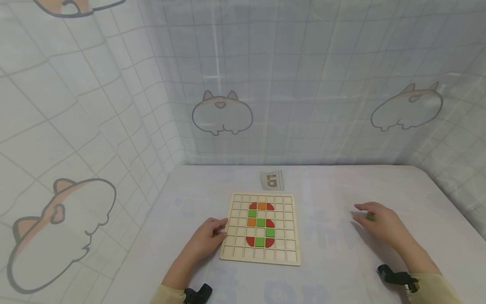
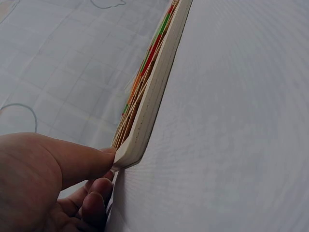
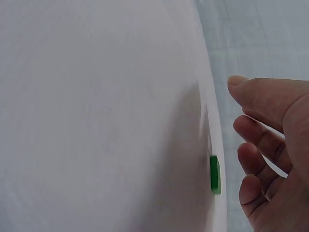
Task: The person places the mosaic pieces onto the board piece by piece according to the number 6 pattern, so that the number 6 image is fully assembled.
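Note:
A square wooden grid board [image 1: 285,245] lies on the table, with red rounded pieces, orange squares and green squares set in several of its cells. My left hand [image 1: 208,238] holds the board's left edge; the left wrist view shows the thumb [image 2: 91,162] against the board's corner [image 2: 133,152] and the other fingers curled beside it. Far to the right, my right hand [image 1: 381,223] hovers with thumb and fingers apart. A small green square tile [image 3: 215,175] lies on the table below those fingers, apart from them, partly hidden by the hand in the head view.
Behind the board lies a small pattern card [image 1: 272,180] showing a similar coloured figure on a grid. A pale cloth covers the table [image 1: 326,270]. Grid-patterned curtains [image 1: 288,105] with cartoon animals enclose the back and sides.

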Tool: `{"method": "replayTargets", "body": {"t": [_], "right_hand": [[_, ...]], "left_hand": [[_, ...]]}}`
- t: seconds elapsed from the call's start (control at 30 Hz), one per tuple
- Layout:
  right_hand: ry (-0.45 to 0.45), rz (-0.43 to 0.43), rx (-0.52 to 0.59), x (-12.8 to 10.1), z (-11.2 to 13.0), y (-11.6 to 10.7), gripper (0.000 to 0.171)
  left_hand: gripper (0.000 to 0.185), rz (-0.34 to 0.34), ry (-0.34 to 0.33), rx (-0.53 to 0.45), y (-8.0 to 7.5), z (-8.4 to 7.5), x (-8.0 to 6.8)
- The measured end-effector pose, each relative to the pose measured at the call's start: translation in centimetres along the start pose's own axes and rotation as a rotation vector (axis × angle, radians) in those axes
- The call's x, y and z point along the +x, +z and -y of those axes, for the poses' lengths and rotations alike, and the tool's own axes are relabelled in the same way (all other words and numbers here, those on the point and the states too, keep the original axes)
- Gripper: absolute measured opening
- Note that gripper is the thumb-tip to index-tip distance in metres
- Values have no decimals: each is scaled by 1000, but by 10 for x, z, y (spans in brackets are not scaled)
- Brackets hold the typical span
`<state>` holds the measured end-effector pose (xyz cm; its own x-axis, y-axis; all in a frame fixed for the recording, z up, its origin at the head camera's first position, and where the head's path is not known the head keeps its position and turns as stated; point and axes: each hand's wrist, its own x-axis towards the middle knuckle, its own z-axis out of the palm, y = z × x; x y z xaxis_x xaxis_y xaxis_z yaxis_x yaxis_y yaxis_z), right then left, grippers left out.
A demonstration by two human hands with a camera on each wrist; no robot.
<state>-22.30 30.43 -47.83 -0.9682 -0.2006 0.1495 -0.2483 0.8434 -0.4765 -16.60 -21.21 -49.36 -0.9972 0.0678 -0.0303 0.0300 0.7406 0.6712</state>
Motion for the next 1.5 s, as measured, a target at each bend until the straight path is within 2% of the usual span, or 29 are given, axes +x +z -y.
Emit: {"method": "replayTargets", "body": {"t": [0.27, 0.77, 1.17, 1.5], "right_hand": [[72, -10, -12, -8, -20, -9, 57], [96, -1, -6, -12, -40, -9, 61], [45, -40, -56, -12, -42, -3, 45], [41, -45, -80, -10, -41, -2, 36]], "left_hand": [[46, -6, -9, 10, 0, -1, -1], [47, 9, -17, 2, 0, 1, 1], [47, 15, -36, 7, -1, -2, 2], [47, 13, -39, -2, -1, -3, 2]]}}
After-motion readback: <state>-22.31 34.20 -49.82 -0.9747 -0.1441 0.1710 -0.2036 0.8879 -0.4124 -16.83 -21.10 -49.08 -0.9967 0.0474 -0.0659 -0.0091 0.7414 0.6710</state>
